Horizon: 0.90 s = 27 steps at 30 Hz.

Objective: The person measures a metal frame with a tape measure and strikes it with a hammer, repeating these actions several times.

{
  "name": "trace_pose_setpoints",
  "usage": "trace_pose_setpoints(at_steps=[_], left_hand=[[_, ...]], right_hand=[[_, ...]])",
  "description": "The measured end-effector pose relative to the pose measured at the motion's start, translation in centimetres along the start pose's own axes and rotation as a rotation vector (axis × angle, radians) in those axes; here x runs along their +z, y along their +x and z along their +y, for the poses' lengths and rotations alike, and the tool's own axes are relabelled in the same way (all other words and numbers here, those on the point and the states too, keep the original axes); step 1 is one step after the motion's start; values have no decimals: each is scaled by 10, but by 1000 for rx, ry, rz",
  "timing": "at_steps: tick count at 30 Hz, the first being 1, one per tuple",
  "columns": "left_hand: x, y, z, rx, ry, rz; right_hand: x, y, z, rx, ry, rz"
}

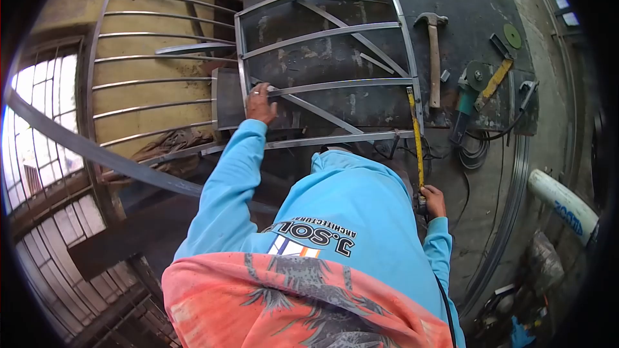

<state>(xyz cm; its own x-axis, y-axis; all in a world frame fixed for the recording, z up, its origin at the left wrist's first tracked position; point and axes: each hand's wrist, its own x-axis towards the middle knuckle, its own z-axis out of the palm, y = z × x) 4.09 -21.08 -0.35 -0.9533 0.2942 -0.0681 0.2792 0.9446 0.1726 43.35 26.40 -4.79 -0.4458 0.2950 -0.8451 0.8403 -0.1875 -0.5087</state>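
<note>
A welded metal frame (335, 86) with several crossbars lies on the dark worktable. My left hand (262, 104) is at the frame's left side, its fingers bent over the left end of a crossbar and the thumb held apart. Low on the right, my right hand (434, 201) is closed round the dark case of a tape measure (418, 148). The yellow blade runs out from the case along the frame's right upright, and its far end lies by the right end of that same crossbar. The palm side of both hands is hidden.
On the worktable (464, 0), right of the frame, lie a hammer (434, 61), an angle grinder (465, 100) and a yellow-handled tool (494, 84). A barred metal panel (155, 35) stands left. A pale cylinder (563, 207) is at far right. A long metal strip (97, 148) crosses the left.
</note>
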Motion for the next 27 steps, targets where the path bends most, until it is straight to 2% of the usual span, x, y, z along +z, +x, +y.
trace_pose_setpoints(at_steps=[3,5,8,11,14,19,21,23,27], left_hand=[[-1,15,-41,57,145,-220],[6,20,-63,143,129,-290],[13,18,-67,172,172,-266],[23,15,-64,191,165,-252],[19,21,-46,95,229,-252],[17,34,-20,281,35,-184],[14,37,-11,173,18,-246],[13,37,-12,212,31,-225],[10,43,-8,146,73,-267]], right_hand=[[4,-19,-18,-13,-105,68],[5,-24,-20,-58,-215,84],[18,-48,-55,8,-190,89],[23,-40,-39,57,-136,102],[31,-44,-56,44,-208,146],[37,-47,-69,32,-217,207],[37,-46,-67,40,-200,189],[39,-45,-66,23,-197,205],[41,-44,-57,-17,-194,222]])
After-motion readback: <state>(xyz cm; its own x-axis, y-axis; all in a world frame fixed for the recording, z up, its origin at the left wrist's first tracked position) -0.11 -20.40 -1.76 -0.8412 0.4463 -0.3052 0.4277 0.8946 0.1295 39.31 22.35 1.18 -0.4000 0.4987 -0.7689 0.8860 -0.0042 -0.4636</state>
